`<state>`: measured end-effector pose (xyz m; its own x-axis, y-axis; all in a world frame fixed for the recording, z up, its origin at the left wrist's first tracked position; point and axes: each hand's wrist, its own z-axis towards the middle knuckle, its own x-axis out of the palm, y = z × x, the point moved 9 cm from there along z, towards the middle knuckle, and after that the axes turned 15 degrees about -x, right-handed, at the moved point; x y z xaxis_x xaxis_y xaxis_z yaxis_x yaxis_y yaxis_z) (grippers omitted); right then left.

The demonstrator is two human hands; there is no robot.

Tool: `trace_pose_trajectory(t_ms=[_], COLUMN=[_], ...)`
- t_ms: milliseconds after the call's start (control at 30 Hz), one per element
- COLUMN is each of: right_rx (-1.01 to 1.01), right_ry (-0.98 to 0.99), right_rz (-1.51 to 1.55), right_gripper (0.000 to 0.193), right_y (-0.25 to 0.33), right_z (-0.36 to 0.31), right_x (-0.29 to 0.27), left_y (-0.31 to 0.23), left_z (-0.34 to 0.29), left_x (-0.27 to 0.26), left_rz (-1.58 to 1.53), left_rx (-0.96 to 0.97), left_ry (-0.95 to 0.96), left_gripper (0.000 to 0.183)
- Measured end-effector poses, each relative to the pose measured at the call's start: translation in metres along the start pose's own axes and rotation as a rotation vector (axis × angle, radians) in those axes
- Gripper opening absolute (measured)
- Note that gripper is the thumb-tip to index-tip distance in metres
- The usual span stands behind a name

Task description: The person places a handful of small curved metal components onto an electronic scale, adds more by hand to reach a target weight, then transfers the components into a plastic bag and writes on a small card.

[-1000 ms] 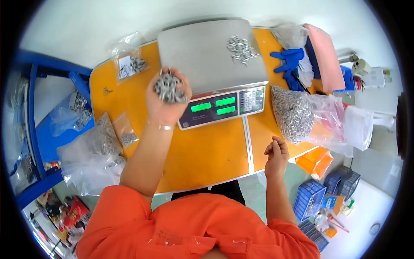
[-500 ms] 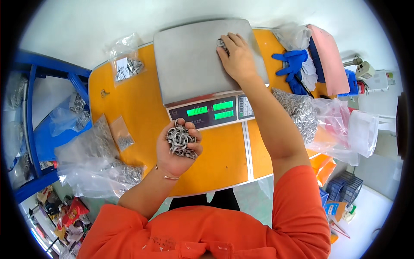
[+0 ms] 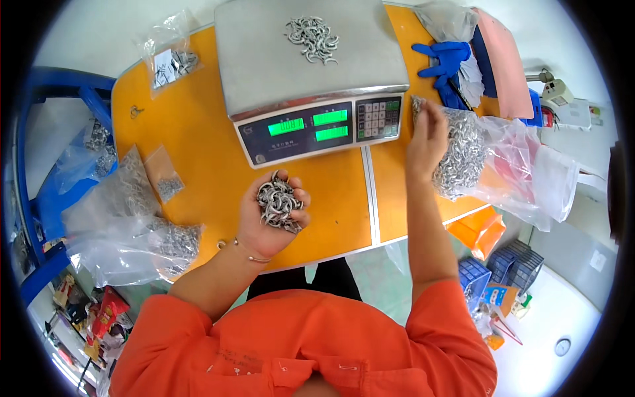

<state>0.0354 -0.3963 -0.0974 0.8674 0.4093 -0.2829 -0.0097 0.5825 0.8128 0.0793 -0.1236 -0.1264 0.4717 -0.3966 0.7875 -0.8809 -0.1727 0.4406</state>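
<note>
Left hand (image 3: 254, 228) cupped upward around curved metal pieces (image 3: 279, 204), likely against spilling; separate heap (image 3: 312, 41) on scale (image 3: 258, 59), presumably kept uncovered for a clean reading; right hand (image 3: 428, 142) beside filled plastic bag (image 3: 463, 159), grip unclear.

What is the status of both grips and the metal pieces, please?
Left grip, cupping metal pieces. Right grip at bag's edge, contact unclear. Small heap lies on scale. No obstruction seen.

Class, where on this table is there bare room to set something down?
Bare tabletop lies between scale panel, left hand and right forearm; the weighing plate is bare left of its metal pieces. Crowded: right side, with blue glove and filled bag; left front, with clear bags.
</note>
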Motion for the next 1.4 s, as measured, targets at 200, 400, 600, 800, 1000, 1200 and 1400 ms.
trace_pose_trajectory(t_ms=[200,400,600,800,1000,1200,1400], right_rx=[0.202,0.272,0.251,0.204,0.151,0.066,0.033], right_ry=[0.059,-0.076,-0.080,-0.023,0.020,0.170,0.200], right_rz=[0.250,0.405,0.346,0.134,0.047,0.139,0.114], right_gripper=[0.050,0.047,0.052,0.055,0.054,0.065,0.074], right_y=[-0.045,-0.053,-0.053,-0.052,-0.046,-0.047,-0.039], right_z=[-0.077,-0.065,-0.053,-0.047,-0.043,-0.055,-0.054], right_x=[0.015,0.032,0.038,0.038,0.037,0.034,0.036], left_y=[0.026,0.042,0.056,0.057,0.054,0.055,0.055], left_z=[0.002,0.000,0.004,0.006,0.008,0.010,0.013], left_x=[-0.024,-0.045,-0.051,-0.055,-0.049,-0.041,-0.045], left_rz=[0.003,-0.026,-0.018,-0.045,-0.048,0.002,0.003], left_rx=[0.004,0.022,0.015,0.015,0.019,0.024,0.017], left_ry=[-0.088,-0.150,-0.158,-0.113,-0.094,-0.129,-0.146], left_gripper=[0.021,0.021,0.021,0.018,0.018,0.022,0.021])
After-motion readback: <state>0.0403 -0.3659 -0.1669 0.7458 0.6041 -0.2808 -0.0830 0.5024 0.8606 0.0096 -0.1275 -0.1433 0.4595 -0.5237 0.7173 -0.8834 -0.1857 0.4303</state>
